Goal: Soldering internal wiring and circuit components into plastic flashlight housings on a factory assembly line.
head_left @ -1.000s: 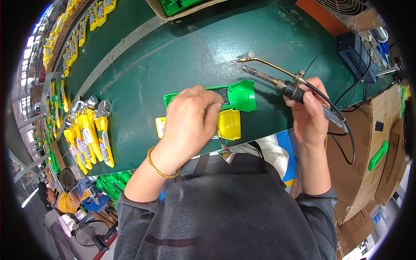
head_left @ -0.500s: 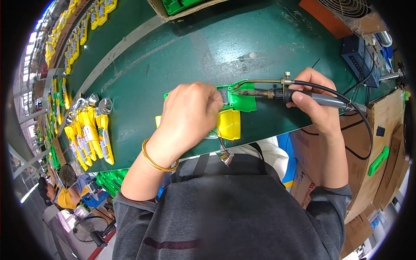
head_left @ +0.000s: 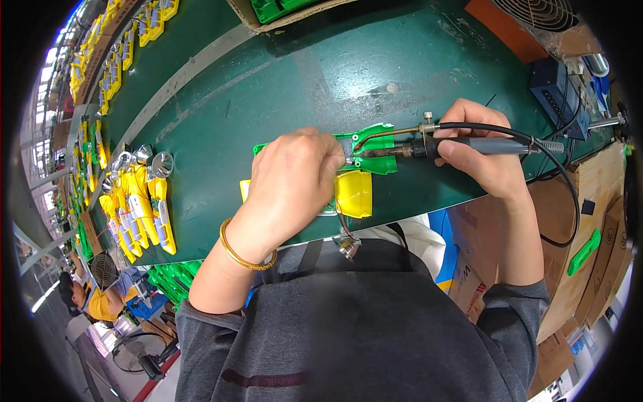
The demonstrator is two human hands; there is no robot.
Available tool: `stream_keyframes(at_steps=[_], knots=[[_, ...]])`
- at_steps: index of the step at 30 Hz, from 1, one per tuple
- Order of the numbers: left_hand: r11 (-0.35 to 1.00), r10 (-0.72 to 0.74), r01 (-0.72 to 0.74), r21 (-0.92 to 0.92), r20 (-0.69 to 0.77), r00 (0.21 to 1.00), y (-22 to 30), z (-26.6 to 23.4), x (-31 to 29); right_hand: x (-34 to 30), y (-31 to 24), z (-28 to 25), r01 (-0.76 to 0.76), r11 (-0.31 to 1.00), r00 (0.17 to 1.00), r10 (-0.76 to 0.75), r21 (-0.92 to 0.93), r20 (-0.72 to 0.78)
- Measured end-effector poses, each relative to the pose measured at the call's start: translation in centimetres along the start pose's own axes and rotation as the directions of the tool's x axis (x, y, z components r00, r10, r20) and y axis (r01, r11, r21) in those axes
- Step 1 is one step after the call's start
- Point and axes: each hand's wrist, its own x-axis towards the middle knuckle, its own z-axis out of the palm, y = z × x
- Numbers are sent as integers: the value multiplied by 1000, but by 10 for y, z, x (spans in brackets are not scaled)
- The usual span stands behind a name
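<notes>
Workbench [head_left: 375, 53]: dark green, scuffed top. Soldering iron [head_left: 516, 145]: grey handle, black collar, dark tarnished barrel, brass feed tube [head_left: 395, 132] curving down beside the tip. Right hand [head_left: 485, 164] clamped round the handle. Green housing [head_left: 382, 166]: plastic shell with a flared end and small screw bosses, sits on the bench right in front of the person. Left hand [head_left: 291, 171] covers most of its left part; can't tell if those fingers are clamped on anything. Yellow housing [head_left: 355, 194], similar flare, just nearer the body, partly under the same hand. Silver cone reflector [head_left: 347, 249] at the bench's near edge, thin red wire above it.

Iron's long axis runs left-right, tip toward the left, at the green flare's inner end. Both housings also lie left-right, flares to the right.

Containers: cardboard box [head_left: 301, 14] at the far side, green plastic parts [head_left: 274, 8] in it; green housing holds a dark grey insert [head_left: 347, 145].
</notes>
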Motion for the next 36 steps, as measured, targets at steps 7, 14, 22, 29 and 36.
stream_keyframes(at_steps=[7,14,22,29,36], knots=[[992,12,-14,122,14,1000,7,2,2,4,-2,-1,13,1000,1000,-13,18,11],[981,14,-10,195,-20,1000,12,6,0,9,-10,2,-44,999,997,44,-5,63],[980,22,-11,200,-53,998,14,8,-1,13,-14,1,-35,999,994,39,-38,103],[978,23,-9,209,-65,998,15,9,-2,8,-20,5,-11,996,998,16,-83,61],[980,18,-4,200,-69,997,16,8,-3,2,-18,-9,-22,998,999,24,-52,39]])
